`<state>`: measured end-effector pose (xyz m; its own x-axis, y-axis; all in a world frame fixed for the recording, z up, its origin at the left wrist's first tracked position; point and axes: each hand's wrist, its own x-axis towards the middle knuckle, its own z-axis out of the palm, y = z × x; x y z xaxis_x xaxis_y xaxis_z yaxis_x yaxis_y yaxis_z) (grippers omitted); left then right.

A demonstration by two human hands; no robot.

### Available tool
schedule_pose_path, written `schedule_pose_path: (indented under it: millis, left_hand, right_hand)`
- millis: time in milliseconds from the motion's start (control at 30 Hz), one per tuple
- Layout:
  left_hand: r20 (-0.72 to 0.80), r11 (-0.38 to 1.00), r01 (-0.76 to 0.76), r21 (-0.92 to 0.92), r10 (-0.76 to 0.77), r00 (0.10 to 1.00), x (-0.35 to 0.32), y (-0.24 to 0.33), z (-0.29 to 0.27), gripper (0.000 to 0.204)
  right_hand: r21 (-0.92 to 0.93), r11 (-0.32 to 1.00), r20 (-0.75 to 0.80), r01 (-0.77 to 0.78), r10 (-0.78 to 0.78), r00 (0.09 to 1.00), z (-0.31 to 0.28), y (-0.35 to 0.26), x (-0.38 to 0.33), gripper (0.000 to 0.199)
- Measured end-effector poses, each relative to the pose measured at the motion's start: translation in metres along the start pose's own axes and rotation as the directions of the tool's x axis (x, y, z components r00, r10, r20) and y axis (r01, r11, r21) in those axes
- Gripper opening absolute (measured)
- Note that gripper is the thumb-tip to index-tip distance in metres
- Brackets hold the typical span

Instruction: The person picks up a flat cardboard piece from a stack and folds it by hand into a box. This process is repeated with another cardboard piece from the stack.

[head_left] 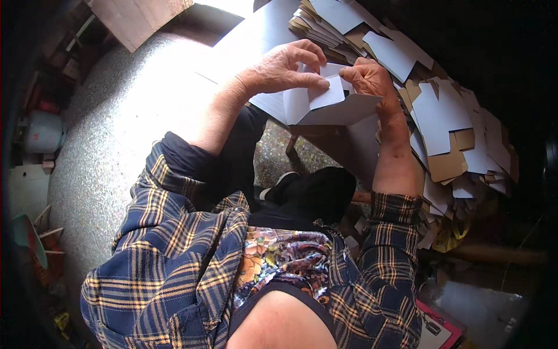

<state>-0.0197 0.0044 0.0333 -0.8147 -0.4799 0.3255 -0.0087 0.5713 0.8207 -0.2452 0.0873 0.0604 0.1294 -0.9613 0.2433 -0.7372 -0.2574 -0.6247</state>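
Observation:
A partly folded white cardboard box (354, 110) is up in front of me, with its flaps raised. My left hand (285, 67) is at its left side, the thumb pressing on a white flap and the other fingers curled over the far side. At the right end, my right hand (372, 81) is closed on the box, fingers bent inward and thumb toward the flaps. The inside of the box is partly hidden by the flaps and my fingers.
Stacks of flat die-cut cardboard blanks (442, 119), white and brown, lie at the right and far right. A pale table surface (247, 38) extends beyond my left hand. A pink clipboard (450, 333) lies low at the right. A white rounded container (44, 132) stands far left.

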Motion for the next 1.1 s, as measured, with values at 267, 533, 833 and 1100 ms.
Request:
schedule_pose_path:
  millis: [267,533,833,1100]
  left_hand:
    - [-0.029,0.987,0.107,0.116,-0.104,0.994,0.008,0.004,0.013,0.031]
    - [-0.026,0.988,0.153,0.014,-0.153,0.988,0.006,0.0,0.011,0.026]
    - [-0.013,0.989,0.134,-0.068,-0.135,0.991,0.007,0.005,0.016,0.033]
    - [0.017,0.973,0.193,-0.124,-0.192,0.981,0.012,0.009,0.018,0.034]
  right_hand:
    - [0.171,0.979,0.026,-0.111,0.108,0.994,-0.007,0.005,-0.01,0.039]
    - [0.419,0.899,0.134,-0.126,0.076,0.988,-0.011,-0.015,-0.029,0.019]
    - [0.543,0.83,0.028,-0.13,0.137,0.99,-0.004,-0.005,-0.038,0.023]
    - [0.59,0.742,-0.491,0.32,0.015,0.871,0.009,-0.014,-0.049,0.019]
